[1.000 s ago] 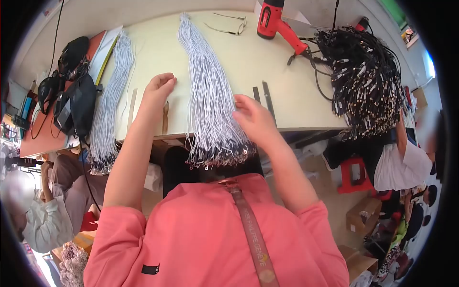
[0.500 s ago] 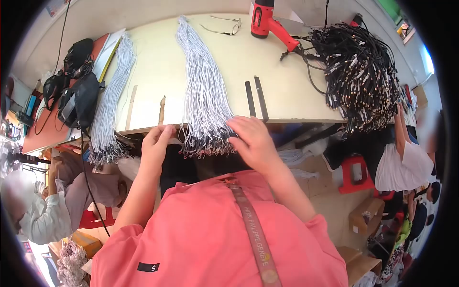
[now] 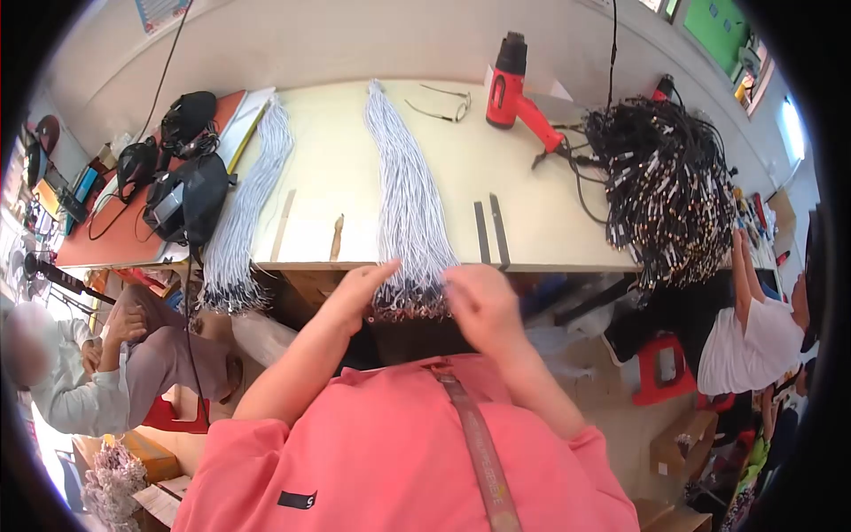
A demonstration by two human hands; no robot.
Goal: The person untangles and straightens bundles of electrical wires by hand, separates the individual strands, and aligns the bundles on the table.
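A long bundle of white cables (image 3: 409, 195) lies down the middle of the table, its dark-tipped ends hanging over the front edge. Against the left side of those ends is my left hand (image 3: 362, 291), its thumb and fingers closed at the outer cables. My right hand (image 3: 483, 306), slightly blurred, is curled in at the right side, with its fingertips at the cables. Part of the lower bundle is hidden between the hands. A second bundle of white cables (image 3: 257, 177) lies further left, its ends also over the edge.
On the table (image 3: 337, 168) are glasses (image 3: 456, 108), a red heat gun (image 3: 507, 93), a brown stick (image 3: 337, 238) and dark metal strips (image 3: 490, 232). A heap of black cables (image 3: 669, 191) overhangs at right. Black pouches (image 3: 186, 195) lie left. One person (image 3: 106, 363) sits left, another (image 3: 749, 346) right.
My left hand has moved right, from beside the bundle to its cable ends. My right hand has gone from spread fingers to curled. The camera view has tilted up.
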